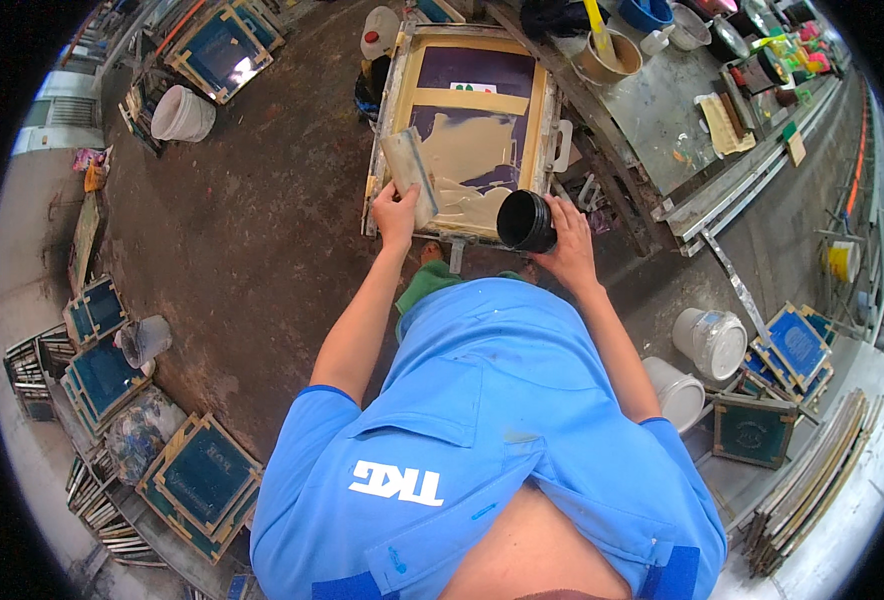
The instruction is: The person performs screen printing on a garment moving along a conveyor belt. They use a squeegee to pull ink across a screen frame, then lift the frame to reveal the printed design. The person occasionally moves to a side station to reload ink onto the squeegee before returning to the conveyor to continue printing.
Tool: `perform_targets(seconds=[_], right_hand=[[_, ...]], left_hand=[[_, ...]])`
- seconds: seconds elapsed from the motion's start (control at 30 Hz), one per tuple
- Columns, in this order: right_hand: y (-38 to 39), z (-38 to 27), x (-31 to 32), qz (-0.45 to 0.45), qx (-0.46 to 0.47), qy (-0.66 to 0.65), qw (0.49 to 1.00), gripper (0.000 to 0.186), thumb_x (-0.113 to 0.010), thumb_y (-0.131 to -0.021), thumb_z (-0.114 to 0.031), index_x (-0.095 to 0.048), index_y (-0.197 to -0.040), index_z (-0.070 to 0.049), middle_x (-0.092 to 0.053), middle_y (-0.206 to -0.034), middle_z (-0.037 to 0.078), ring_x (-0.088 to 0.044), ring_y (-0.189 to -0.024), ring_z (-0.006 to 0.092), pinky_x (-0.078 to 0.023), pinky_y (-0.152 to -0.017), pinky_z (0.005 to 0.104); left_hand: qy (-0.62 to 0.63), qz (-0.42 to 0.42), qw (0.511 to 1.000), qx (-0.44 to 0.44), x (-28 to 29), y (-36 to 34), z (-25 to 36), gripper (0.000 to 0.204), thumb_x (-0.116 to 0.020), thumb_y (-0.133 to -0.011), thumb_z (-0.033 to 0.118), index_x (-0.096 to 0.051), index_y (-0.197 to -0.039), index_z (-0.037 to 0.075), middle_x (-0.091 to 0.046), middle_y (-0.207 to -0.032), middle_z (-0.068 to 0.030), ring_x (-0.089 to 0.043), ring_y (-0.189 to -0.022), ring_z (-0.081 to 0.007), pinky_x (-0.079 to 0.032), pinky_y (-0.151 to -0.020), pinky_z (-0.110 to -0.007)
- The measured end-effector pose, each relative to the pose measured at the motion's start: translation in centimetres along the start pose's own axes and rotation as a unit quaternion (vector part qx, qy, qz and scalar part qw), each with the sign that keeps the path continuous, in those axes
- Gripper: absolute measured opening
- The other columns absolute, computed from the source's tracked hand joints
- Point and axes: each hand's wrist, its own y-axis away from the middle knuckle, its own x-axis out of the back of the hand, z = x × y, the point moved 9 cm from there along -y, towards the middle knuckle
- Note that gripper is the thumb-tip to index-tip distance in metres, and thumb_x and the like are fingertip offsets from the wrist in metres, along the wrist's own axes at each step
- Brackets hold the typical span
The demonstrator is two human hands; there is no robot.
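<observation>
A taped screen frame (466, 60) lies in front of me, with purple mesh and a strip of beige tape across it. Beige paste (472, 148) is spread over its lower part. My left hand (394, 208) grips a pale flat squeegee (406, 160), slanted at the frame's left side. My right hand (568, 250) is closed on a black cylindrical container (525, 220), tipped on its side at the frame's lower right corner, its dark inside showing.
A metal worktable (662, 140) with pots and a yellow-handled bucket (610, 62) stands at right. White buckets (710, 345) sit below it. More screens (200, 475) lean at left and lower right. Another white bucket (182, 112) stands on the concrete floor (222, 230).
</observation>
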Motion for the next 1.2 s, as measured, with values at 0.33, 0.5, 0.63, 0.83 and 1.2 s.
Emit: perform_targets(seconds=[0.33, 0.5, 0.63, 0.83, 1.2], right_hand=[[0.0, -0.1, -0.4, -0.010, -0.013, 0.048, 0.999, 0.101, -0.088, -0.058, -0.018, -0.038, -0.146, -0.017, -0.043, -0.142, 0.011, -0.038, -0.136, 0.0337, -0.027, -0.114, 0.0514], [0.0, 0.2, -0.3, -0.012, -0.008, 0.077, 0.997, 0.104, -0.088, -0.056, -0.016, -0.037, -0.147, -0.018, -0.043, -0.142, 0.011, -0.040, -0.134, 0.0332, -0.029, -0.112, 0.0479], [0.1, 0.2, -0.2, -0.016, -0.004, 0.087, 0.996, 0.105, -0.088, -0.056, -0.015, -0.037, -0.148, -0.019, -0.043, -0.142, 0.011, -0.040, -0.134, 0.0329, -0.029, -0.112, 0.0479], [0.0, 0.0, 0.0, -0.016, -0.010, 0.088, 0.996, 0.105, -0.088, -0.056, -0.014, -0.037, -0.148, -0.019, -0.043, -0.142, 0.011, -0.039, -0.134, 0.0328, -0.028, -0.113, 0.0477], [-0.1, 1.7, 3.9, 0.095, -0.069, -0.234, 0.965, 0.106, -0.092, -0.059, -0.017, -0.035, -0.148, -0.012, -0.044, -0.142, 0.014, -0.044, -0.132, 0.0318, -0.037, -0.111, 0.0445]], left_hand=[[0.020, 0.024, 0.999, 0.021, 1.3, 0.8, 0.2, 0.029, -0.075, -0.082, 0.015, -0.071, -0.105, -0.003, -0.073, -0.088, -0.0070, -0.064, -0.075, -0.0117, -0.050, -0.069, -0.030], [0.025, 0.020, 0.999, 0.018, 1.1, 0.5, 0.1, 0.027, -0.075, -0.083, 0.015, -0.072, -0.103, -0.003, -0.073, -0.087, -0.0066, -0.063, -0.074, -0.0109, -0.049, -0.068, -0.029], [0.020, 0.023, 0.999, 0.013, 1.3, 0.3, 0.3, 0.026, -0.075, -0.082, 0.014, -0.072, -0.101, -0.003, -0.073, -0.085, -0.0064, -0.063, -0.072, -0.0110, -0.049, -0.067, -0.029], [-0.010, 0.040, 0.999, 0.016, 2.1, -0.4, 0.0, 0.027, -0.075, -0.082, 0.017, -0.072, -0.102, -0.002, -0.073, -0.084, -0.0080, -0.064, -0.071, -0.0124, -0.049, -0.066, -0.030], [-0.064, -0.002, 0.997, -0.046, -2.2, -0.6, -1.5, 0.029, -0.073, -0.079, 0.018, -0.072, -0.103, 0.002, -0.072, -0.079, -0.0119, -0.067, -0.068, -0.0173, -0.050, -0.066, -0.034]])
